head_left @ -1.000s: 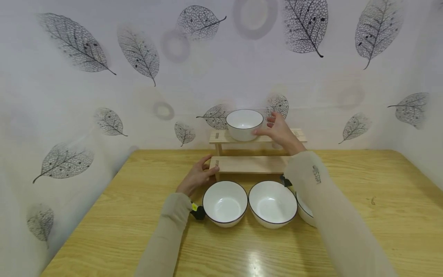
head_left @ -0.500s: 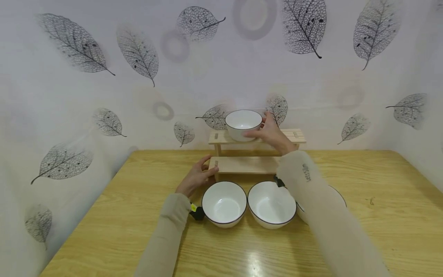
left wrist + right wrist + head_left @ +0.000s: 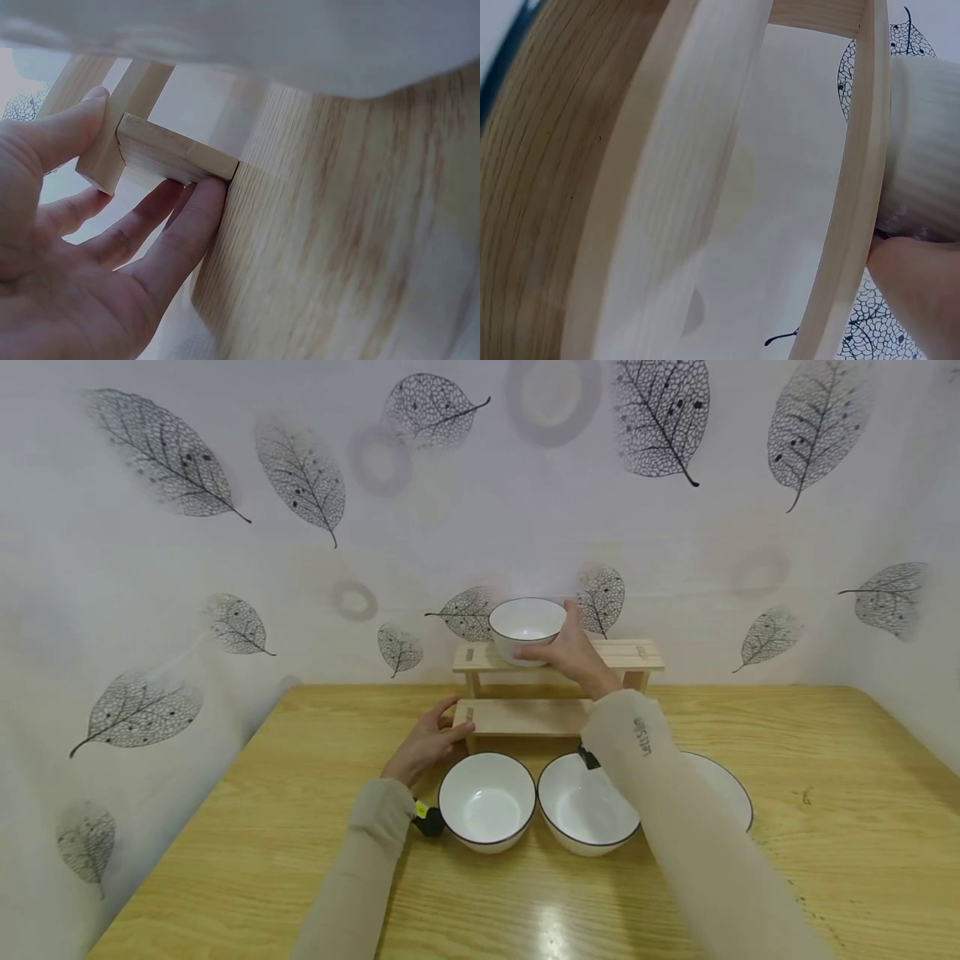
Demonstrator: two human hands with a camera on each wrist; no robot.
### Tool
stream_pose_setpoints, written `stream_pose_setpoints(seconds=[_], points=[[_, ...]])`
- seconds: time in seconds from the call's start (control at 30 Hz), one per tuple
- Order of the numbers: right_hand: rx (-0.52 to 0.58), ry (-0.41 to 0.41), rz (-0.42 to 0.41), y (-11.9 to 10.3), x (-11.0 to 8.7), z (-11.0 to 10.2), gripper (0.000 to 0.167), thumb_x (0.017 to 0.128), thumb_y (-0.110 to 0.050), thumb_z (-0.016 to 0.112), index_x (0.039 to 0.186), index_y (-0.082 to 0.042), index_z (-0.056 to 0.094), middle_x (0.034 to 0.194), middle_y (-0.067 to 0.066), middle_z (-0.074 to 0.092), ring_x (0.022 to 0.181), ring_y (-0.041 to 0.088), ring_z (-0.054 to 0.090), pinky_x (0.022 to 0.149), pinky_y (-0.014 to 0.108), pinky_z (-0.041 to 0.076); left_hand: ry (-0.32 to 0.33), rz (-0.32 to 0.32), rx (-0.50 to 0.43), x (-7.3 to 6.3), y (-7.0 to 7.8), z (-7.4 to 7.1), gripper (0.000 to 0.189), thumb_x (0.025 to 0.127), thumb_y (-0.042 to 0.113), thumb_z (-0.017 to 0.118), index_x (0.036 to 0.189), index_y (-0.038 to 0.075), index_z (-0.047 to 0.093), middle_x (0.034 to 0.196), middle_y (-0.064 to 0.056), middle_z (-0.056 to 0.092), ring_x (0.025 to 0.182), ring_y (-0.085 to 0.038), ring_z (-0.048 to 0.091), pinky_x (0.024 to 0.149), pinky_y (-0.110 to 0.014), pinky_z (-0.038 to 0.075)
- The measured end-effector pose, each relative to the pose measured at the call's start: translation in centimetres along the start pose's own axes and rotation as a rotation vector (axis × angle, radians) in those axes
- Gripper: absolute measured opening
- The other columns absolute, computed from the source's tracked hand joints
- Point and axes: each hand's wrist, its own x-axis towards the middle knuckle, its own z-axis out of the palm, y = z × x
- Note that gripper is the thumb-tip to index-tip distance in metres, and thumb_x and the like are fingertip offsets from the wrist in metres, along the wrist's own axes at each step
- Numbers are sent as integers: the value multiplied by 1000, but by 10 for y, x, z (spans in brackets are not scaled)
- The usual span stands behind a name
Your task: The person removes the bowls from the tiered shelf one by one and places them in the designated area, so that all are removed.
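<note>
On the upper shelf of a two-step wooden rack (image 3: 532, 717) sits a white bowl (image 3: 516, 647) with a dark rim. My right hand (image 3: 567, 652) holds this bowl by its right side, thumb across the front and fingers round the back. In the right wrist view, the bowl's side (image 3: 926, 142) shows beyond the shelf edge, with the thumb (image 3: 915, 277) against it. My left hand (image 3: 427, 745) grips the left end of the lower step. Seen from the left wrist, the thumb lies on top of the board and the fingertips touch the leg (image 3: 176, 150).
Three more white bowls stand in a row in front of the rack: a left bowl (image 3: 487, 806), a middle bowl (image 3: 581, 814) and a right bowl (image 3: 720, 785), the last partly behind my right sleeve (image 3: 675, 810). A leaf-patterned wall (image 3: 450, 527) rises behind the wooden table (image 3: 300, 827).
My right hand has moved left along the bowl's side, from spread fingers to a grasp round it. The bowl has hardly shifted. My left hand stays on the rack's lower step.
</note>
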Motion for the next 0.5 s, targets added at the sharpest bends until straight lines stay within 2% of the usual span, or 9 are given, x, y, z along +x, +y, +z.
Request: stream_pose_setpoints(seconds=[0.2,0.27,0.37,0.5], points=[[-62,52,-30,1,0,3,106,79,-12,88,155,0,16,148,24,39,136,37,41,116,47,30,9,-9,-8,0,-1,0,68,102,14,64,160,7,28,131,-28,57,96,-24,62,67,-24,47],[-87,65,-37,2,0,2,104,78,-15,89,154,0,20,148,24,40,134,37,42,114,49,32,10,-6,-11,1,-3,1,67,102,14,64,159,7,29,132,-29,57,99,-26,62,73,-27,50],[-120,76,-32,2,-2,-1,103,78,-19,90,155,0,23,148,23,41,134,38,43,113,51,33,5,8,-16,2,-5,1,67,103,13,63,159,6,29,133,-30,56,106,-29,62,85,-36,54],[-169,75,-18,1,-5,-6,104,78,-24,90,155,0,25,147,23,44,134,38,44,113,52,33,-5,16,-32,1,-5,1,67,103,12,62,160,5,27,135,-31,55,112,-34,61,96,-49,51]])
